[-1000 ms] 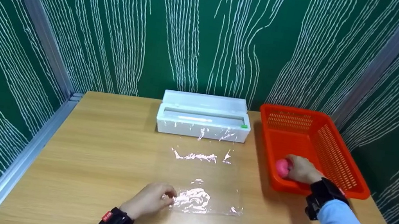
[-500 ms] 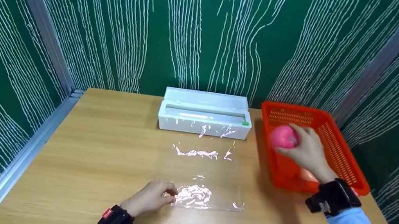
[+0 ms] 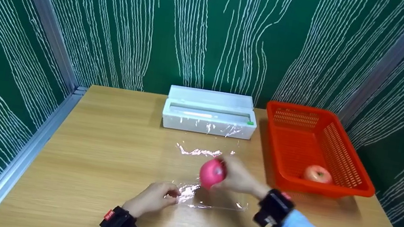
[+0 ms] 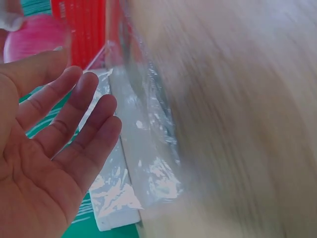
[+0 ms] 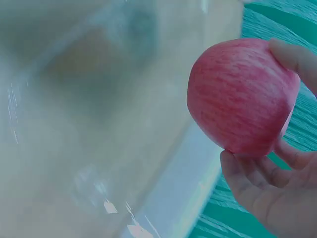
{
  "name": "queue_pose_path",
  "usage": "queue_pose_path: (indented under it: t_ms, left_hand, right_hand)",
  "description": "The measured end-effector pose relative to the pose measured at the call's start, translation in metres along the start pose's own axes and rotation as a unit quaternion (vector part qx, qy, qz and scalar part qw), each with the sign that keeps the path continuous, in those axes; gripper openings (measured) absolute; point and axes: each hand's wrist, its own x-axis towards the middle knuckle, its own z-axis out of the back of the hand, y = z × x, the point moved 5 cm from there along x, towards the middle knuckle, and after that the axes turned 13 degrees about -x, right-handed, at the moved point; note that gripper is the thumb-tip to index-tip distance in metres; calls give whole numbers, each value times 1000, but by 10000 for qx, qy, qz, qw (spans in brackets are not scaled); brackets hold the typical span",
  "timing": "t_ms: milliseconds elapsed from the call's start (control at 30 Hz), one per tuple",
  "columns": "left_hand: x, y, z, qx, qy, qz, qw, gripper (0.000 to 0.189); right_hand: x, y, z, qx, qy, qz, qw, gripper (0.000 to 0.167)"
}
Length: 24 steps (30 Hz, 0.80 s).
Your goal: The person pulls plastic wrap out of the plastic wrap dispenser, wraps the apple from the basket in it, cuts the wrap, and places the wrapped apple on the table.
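At the near left corner of one clear film (image 3: 190,194), the left hand (image 3: 152,198) is staying where it was, its fingers relaxing slightly apart; whether they are touching the film, I cannot tell. The right hand (image 3: 239,176), farther right half a second ago, is now reaching leftward, gripping one red apple (image 3: 212,174) between thumb and fingers above the film. A second, paler apple (image 3: 318,174) is lying in the near end of one orange basket (image 3: 348,151) at right. Farthest, one white box (image 3: 206,126) is standing open
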Motion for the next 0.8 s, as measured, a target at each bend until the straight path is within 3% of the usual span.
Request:
queue_pose_path:
  t_ms: [167, 500, 700, 800]
  left_hand:
    - [-1, 4, 0, -98, -2, 191, 9998, 19]
    - [-2, 5, -4, -225, 63, 318, 9992, 19]
    - [1, 0, -4, 74, -64, 129, 9999, 20]
    - [4, -11, -5, 612, -325, -355, 9970, 28]
  right_hand:
    - [5, 2, -28, -223, 243, 38, 9994, 78]
    - [2, 1, -46, -176, 636, -76, 9978, 76]
    - [2, -1, -48, -102, 783, -101, 9968, 77]
    - [1, -1, -48, -90, 900, -89, 9959, 78]
